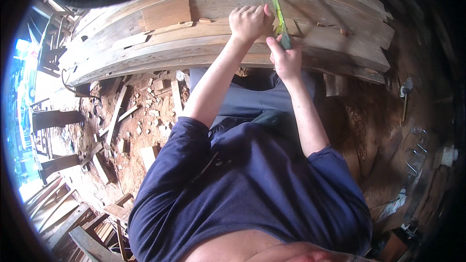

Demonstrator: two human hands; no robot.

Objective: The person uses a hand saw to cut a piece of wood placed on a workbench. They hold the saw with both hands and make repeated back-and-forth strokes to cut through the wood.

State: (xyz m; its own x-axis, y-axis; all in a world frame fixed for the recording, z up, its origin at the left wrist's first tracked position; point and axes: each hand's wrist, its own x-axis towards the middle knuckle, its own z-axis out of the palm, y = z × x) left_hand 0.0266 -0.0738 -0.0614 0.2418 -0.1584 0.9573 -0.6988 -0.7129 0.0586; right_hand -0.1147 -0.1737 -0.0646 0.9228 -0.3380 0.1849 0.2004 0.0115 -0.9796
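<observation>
My right hand (286, 60) is closed around the dark green grip of a long, narrow yellow-green tool (274, 1). The tool stretches away from me over the wooden planks, and its far end runs out of the picture. I cannot tell its exact kind. Just left of it, my left hand (249, 23) is closed in a fist over the planks, with the thumb toward the tool. What those fingers hold, if anything, is hidden. A thin pale line runs alongside the tool beyond the left hand. Beneath both hands lie broad, weathered planks (213, 43).
A flat brown board (167, 13) and several thin offcuts lie on the planks. Small wood scraps (154, 113) and sawdust cover the ground at left. Wooden frames (58, 119) stand farther left. A hammer-like tool (406, 92) and metal hooks (415, 157) are at right.
</observation>
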